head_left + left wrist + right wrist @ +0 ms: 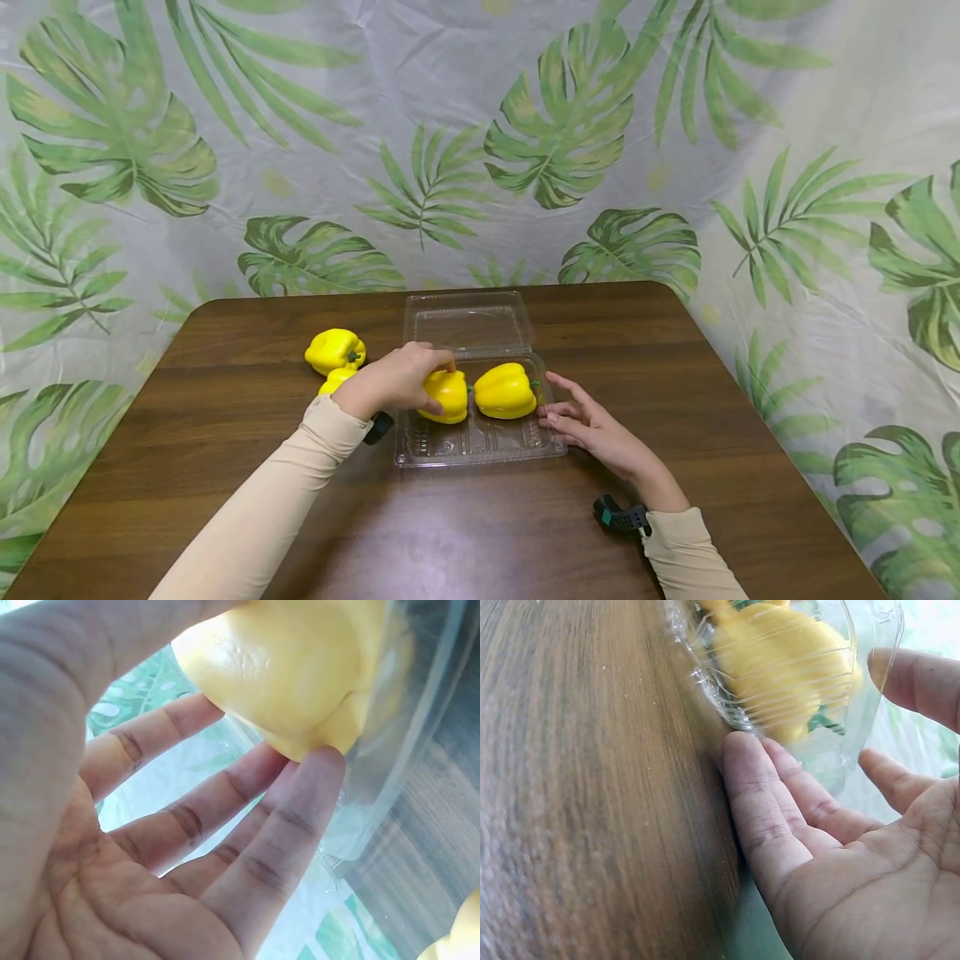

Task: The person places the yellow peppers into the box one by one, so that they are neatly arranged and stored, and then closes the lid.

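Observation:
My left hand (408,375) holds a yellow bell pepper (447,397) in the left part of a clear plastic clamshell box (480,458). The left wrist view shows the thumb on one side of this pepper (292,675) and fingertips on the other. Beside it in the box lies another yellow bell pepper (506,391), its green stem toward the right. My right hand (600,429) is at the box's right side, loosely extended fingers touching the wall. Through the ribbed wall in the right wrist view, a yellow pepper (772,667) shows.
Two more yellow bell peppers, one farther back (334,351) and one partly hidden by my left wrist (337,381), lie left of the box on the brown wooden table (480,533). The box's lid (468,321) lies folded back. A leaf-printed curtain (450,125) hangs behind the table.

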{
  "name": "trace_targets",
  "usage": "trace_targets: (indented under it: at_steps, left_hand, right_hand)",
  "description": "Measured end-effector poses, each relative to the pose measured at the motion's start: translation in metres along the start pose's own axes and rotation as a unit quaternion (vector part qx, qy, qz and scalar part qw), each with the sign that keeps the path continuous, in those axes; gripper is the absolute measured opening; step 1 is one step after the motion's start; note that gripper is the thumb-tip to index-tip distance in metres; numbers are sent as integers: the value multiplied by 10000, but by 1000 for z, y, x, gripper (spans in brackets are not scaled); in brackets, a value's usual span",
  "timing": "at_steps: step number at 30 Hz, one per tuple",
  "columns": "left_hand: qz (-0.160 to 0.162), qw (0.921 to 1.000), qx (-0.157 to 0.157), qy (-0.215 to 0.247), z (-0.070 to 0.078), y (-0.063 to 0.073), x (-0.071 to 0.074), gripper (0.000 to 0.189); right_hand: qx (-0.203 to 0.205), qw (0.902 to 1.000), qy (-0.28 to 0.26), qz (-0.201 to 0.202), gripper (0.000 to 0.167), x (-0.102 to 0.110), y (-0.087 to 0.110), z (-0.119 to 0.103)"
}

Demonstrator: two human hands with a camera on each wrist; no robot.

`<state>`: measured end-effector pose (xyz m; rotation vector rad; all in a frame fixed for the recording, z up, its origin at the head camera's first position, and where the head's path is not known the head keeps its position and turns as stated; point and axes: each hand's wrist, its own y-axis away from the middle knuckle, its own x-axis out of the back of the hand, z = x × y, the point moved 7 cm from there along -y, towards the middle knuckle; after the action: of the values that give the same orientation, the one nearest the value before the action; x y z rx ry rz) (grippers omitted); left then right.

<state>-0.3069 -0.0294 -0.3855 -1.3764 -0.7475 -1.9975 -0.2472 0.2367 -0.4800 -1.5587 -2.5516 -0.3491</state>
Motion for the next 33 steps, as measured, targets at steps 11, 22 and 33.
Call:
trace_targets:
  at_steps: [11, 22, 33]
  left_hand:
    - [179, 9997, 140, 91, -1, -1, -3, 55]
    - [282, 9993, 187, 157, -3, 0, -5, 57]
    - [326, 9989, 246, 217, -5, 2, 1, 58]
  right_hand:
    - [-1, 10000, 4, 1, 71, 0, 0, 1]
    - [-44, 10000, -56, -2, 71, -1, 0, 4]
    - [49, 10000, -41, -9, 72, 1, 0, 2]
